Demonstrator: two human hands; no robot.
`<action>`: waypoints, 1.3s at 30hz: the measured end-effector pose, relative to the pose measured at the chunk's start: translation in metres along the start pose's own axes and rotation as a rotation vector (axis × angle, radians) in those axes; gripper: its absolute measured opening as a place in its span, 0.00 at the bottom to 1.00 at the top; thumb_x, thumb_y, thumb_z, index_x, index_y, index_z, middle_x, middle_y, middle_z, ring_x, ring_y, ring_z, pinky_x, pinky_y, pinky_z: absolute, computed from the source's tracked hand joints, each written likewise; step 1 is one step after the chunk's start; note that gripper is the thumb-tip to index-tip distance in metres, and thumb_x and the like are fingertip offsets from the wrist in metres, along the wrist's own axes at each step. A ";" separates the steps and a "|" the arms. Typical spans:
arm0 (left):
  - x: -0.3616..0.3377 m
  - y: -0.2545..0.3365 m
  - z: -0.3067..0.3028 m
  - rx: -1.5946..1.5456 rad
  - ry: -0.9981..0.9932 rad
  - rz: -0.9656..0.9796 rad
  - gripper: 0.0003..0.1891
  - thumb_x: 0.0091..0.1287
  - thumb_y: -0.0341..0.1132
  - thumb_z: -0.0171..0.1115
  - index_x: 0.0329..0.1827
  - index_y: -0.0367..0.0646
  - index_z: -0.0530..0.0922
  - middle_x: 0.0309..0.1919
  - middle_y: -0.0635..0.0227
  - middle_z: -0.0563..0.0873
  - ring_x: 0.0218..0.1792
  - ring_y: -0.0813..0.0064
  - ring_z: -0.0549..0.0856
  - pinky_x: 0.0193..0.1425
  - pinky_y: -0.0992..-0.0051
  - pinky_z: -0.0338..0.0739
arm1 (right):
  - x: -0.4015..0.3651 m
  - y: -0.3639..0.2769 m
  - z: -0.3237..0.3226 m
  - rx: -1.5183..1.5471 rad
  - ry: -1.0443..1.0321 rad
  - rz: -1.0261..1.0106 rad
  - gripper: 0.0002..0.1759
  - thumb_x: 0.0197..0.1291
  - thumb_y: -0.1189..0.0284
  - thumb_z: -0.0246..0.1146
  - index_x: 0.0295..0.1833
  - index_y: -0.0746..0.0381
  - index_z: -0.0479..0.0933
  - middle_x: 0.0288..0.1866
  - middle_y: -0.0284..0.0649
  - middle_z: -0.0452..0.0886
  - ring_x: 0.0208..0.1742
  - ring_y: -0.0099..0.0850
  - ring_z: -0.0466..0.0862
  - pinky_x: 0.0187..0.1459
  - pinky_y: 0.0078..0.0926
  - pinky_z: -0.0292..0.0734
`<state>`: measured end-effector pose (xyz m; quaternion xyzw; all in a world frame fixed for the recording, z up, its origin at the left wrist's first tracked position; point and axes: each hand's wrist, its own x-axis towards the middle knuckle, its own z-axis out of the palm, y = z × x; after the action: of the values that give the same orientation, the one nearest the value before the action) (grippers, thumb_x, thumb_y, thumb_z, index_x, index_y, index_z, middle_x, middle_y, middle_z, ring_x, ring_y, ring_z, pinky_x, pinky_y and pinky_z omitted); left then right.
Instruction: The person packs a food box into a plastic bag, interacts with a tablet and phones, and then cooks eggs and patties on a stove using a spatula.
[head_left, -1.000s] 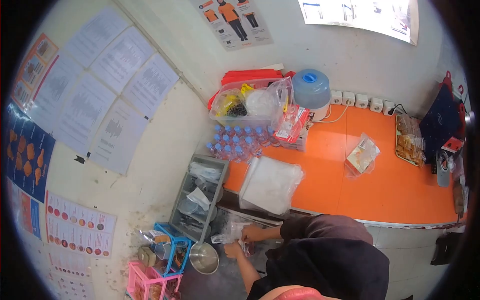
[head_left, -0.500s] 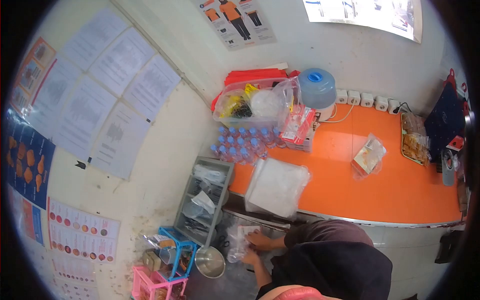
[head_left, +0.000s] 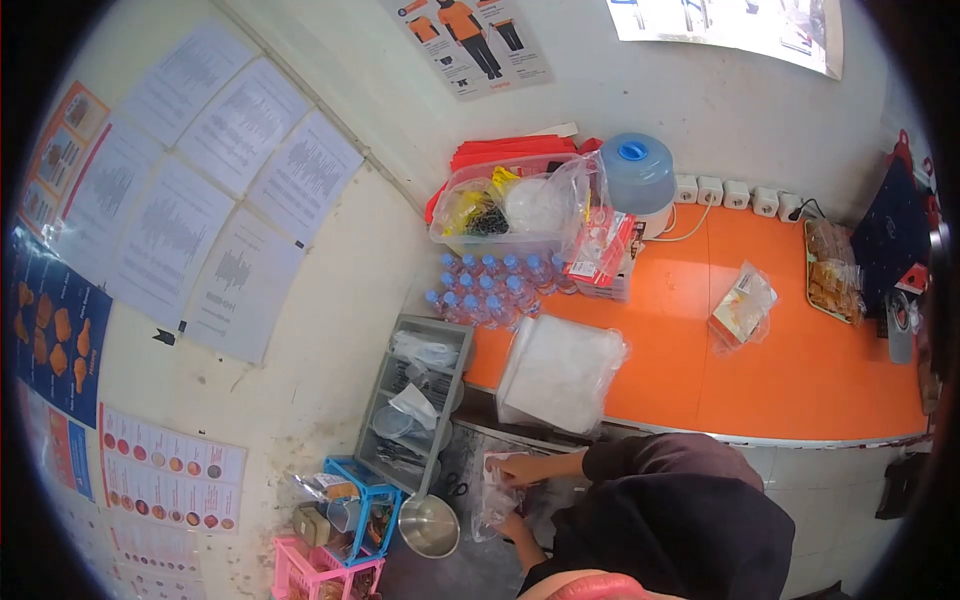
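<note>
Well left of my fingers [head_left: 508, 466], the wall sheets' [head_left: 167, 222] print is too small to read. Right of the metal bowl [head_left: 430, 526], my left hand [head_left: 511, 525], angled upward, and right hand [head_left: 522, 468], reaching leftward, touch the plastic bag [head_left: 491, 499]; whether they pinch it, I can't tell.

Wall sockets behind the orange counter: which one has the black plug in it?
The rightmost socket, at the end of the row farthest from the blue water jug. No other shows a black plug.
</note>
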<state>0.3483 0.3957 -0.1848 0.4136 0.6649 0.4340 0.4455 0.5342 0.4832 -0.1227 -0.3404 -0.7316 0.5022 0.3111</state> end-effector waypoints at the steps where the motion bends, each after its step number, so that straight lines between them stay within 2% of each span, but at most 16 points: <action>1: -0.006 0.009 0.001 -0.110 0.071 -0.009 0.26 0.59 0.33 0.61 0.58 0.35 0.63 0.51 0.55 0.74 0.48 0.62 0.76 0.47 0.66 0.75 | 0.001 -0.015 0.001 0.099 0.098 0.049 0.28 0.45 0.73 0.64 0.52 0.60 0.61 0.27 0.43 0.78 0.29 0.38 0.81 0.29 0.35 0.74; 3: -0.001 0.018 0.004 -0.227 0.136 -0.008 0.24 0.60 0.34 0.60 0.58 0.38 0.65 0.52 0.57 0.74 0.48 0.63 0.76 0.47 0.66 0.75 | 0.011 -0.030 -0.003 0.190 0.201 0.090 0.27 0.45 0.74 0.65 0.50 0.61 0.60 0.26 0.42 0.79 0.30 0.37 0.82 0.31 0.33 0.75; 5: 0.004 0.014 0.000 -0.241 0.081 -0.116 0.21 0.63 0.35 0.58 0.57 0.40 0.66 0.50 0.60 0.75 0.47 0.64 0.77 0.46 0.68 0.75 | 0.018 -0.026 0.014 0.240 0.318 0.480 0.27 0.41 0.77 0.64 0.49 0.60 0.62 0.26 0.43 0.80 0.31 0.35 0.83 0.30 0.33 0.75; 6: 0.001 0.014 0.000 -0.243 0.067 -0.118 0.21 0.63 0.35 0.58 0.57 0.40 0.67 0.50 0.60 0.75 0.47 0.64 0.77 0.46 0.68 0.75 | 0.021 -0.020 0.021 0.237 0.318 0.479 0.27 0.41 0.77 0.64 0.49 0.60 0.62 0.26 0.43 0.80 0.31 0.35 0.83 0.30 0.33 0.75; 8: 0.000 0.019 0.006 -0.249 0.051 -0.095 0.21 0.63 0.35 0.58 0.57 0.40 0.67 0.50 0.60 0.75 0.47 0.64 0.77 0.46 0.68 0.75 | 0.029 -0.004 0.037 0.015 0.604 0.362 0.21 0.38 0.78 0.64 0.42 0.61 0.68 0.25 0.44 0.81 0.29 0.35 0.83 0.29 0.32 0.75; 11: -0.005 0.027 0.007 -0.243 0.039 -0.077 0.20 0.63 0.35 0.58 0.57 0.39 0.67 0.50 0.60 0.75 0.47 0.65 0.77 0.46 0.68 0.74 | 0.031 0.023 0.048 0.324 0.623 0.346 0.13 0.34 0.76 0.66 0.30 0.63 0.72 0.24 0.44 0.80 0.28 0.39 0.83 0.29 0.33 0.75; 12: -0.004 0.029 0.008 -0.242 0.036 -0.072 0.20 0.63 0.35 0.58 0.57 0.39 0.67 0.50 0.60 0.75 0.47 0.65 0.77 0.46 0.68 0.74 | 0.031 0.025 0.050 0.323 0.618 0.347 0.13 0.34 0.76 0.66 0.30 0.63 0.72 0.24 0.44 0.80 0.28 0.39 0.83 0.29 0.33 0.75; 14: -0.006 0.034 0.008 -0.244 0.029 -0.066 0.20 0.63 0.34 0.58 0.57 0.39 0.67 0.50 0.60 0.76 0.46 0.65 0.77 0.46 0.68 0.74 | 0.028 0.026 0.047 -0.011 0.680 0.228 0.10 0.30 0.74 0.66 0.22 0.63 0.73 0.24 0.45 0.79 0.28 0.40 0.82 0.30 0.33 0.75; 17: -0.003 0.035 0.005 -0.247 0.012 -0.059 0.20 0.63 0.34 0.58 0.56 0.39 0.67 0.50 0.60 0.76 0.46 0.65 0.77 0.46 0.68 0.74 | 0.017 0.008 0.035 -0.033 0.526 0.389 0.11 0.27 0.73 0.66 0.22 0.62 0.74 0.24 0.44 0.79 0.28 0.39 0.81 0.30 0.33 0.75; 24: -0.013 0.062 0.012 -0.179 0.046 -0.051 0.20 0.63 0.32 0.58 0.57 0.39 0.67 0.51 0.61 0.75 0.47 0.65 0.77 0.45 0.68 0.74 | 0.010 0.005 0.029 0.077 0.478 0.390 0.11 0.27 0.73 0.67 0.22 0.62 0.75 0.24 0.43 0.79 0.28 0.38 0.81 0.30 0.34 0.74; 27: -0.003 0.041 0.005 -0.178 0.022 -0.020 0.20 0.63 0.31 0.58 0.58 0.39 0.67 0.51 0.61 0.76 0.45 0.66 0.78 0.44 0.67 0.75 | 0.013 0.003 0.032 0.132 0.545 0.361 0.10 0.28 0.73 0.67 0.22 0.62 0.75 0.23 0.42 0.79 0.27 0.37 0.81 0.30 0.33 0.75; 29: -0.005 0.047 0.006 -0.179 0.003 -0.023 0.21 0.63 0.31 0.58 0.58 0.39 0.67 0.52 0.61 0.75 0.46 0.65 0.78 0.44 0.67 0.75 | 0.023 0.028 0.046 -0.017 0.612 0.262 0.10 0.29 0.74 0.67 0.23 0.62 0.75 0.23 0.41 0.79 0.25 0.36 0.80 0.29 0.31 0.75; 32: -0.003 0.046 0.008 -0.280 0.083 -0.120 0.23 0.60 0.30 0.59 0.59 0.38 0.67 0.51 0.61 0.76 0.46 0.65 0.78 0.45 0.67 0.75 | 0.019 0.010 0.035 0.099 0.529 0.310 0.10 0.32 0.74 0.67 0.25 0.62 0.75 0.24 0.40 0.80 0.27 0.34 0.81 0.31 0.29 0.75; 36: -0.005 0.057 0.006 -0.172 0.055 -0.059 0.25 0.58 0.33 0.62 0.58 0.37 0.67 0.50 0.60 0.77 0.47 0.63 0.78 0.48 0.66 0.74 | 0.014 -0.008 0.025 0.194 0.516 0.243 0.11 0.35 0.74 0.67 0.29 0.63 0.76 0.26 0.41 0.80 0.31 0.34 0.81 0.34 0.29 0.75; 38: 0.015 0.042 -0.003 0.427 -0.093 0.300 0.27 0.56 0.36 0.65 0.57 0.35 0.68 0.48 0.58 0.77 0.46 0.62 0.78 0.50 0.64 0.74 | 0.018 -0.005 0.022 -0.113 0.628 -0.248 0.15 0.39 0.73 0.66 0.36 0.64 0.77 0.30 0.43 0.81 0.35 0.36 0.82 0.38 0.31 0.75; 39: 0.024 0.027 -0.006 0.427 -0.091 0.297 0.27 0.56 0.36 0.65 0.57 0.35 0.68 0.48 0.58 0.77 0.46 0.62 0.78 0.50 0.64 0.74 | 0.020 0.000 0.018 -0.111 0.625 -0.247 0.15 0.39 0.73 0.66 0.36 0.64 0.77 0.30 0.43 0.81 0.35 0.36 0.82 0.38 0.31 0.75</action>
<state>0.3407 0.4244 -0.1634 0.6103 0.6528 0.3256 0.3088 0.5082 0.4895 -0.1264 -0.4028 -0.6629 0.2916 0.5597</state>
